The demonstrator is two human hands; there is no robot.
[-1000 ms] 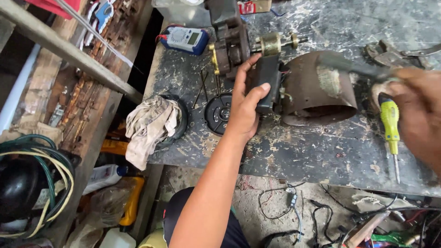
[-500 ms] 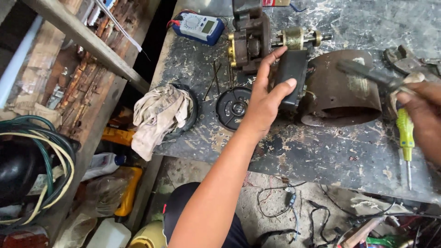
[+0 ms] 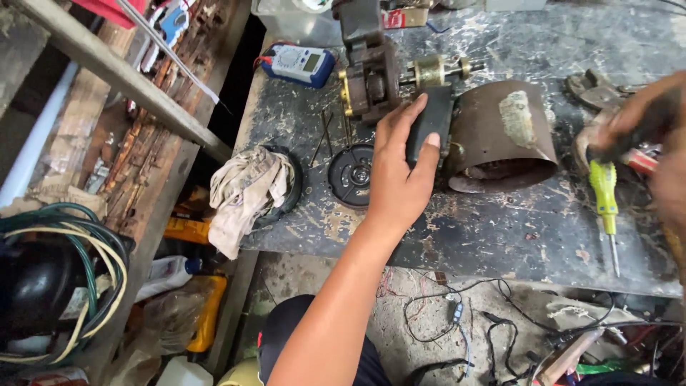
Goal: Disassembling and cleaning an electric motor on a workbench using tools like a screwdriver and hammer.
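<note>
L hand (image 3: pixel 396 175) on black block (image 3: pixel 429 129) | R hand (image 3: pixel 661 150) blurred, grip unclear

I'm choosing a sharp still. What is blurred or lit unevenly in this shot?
Head view: the right hand at the frame edge is smeared by motion blur; the left hand on the dark block is sharp; the workbench is evenly daylit, with no strong glare.

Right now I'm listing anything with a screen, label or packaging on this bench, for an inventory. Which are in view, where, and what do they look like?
Multimeter: bench's far left, beyond the left hand; blue rectangular case, pale face, greyish screen.
Small box: far edge beside the motor part; flat, red and cream.
Plastic bottle: below the bench, left; white, blue cap.
</note>
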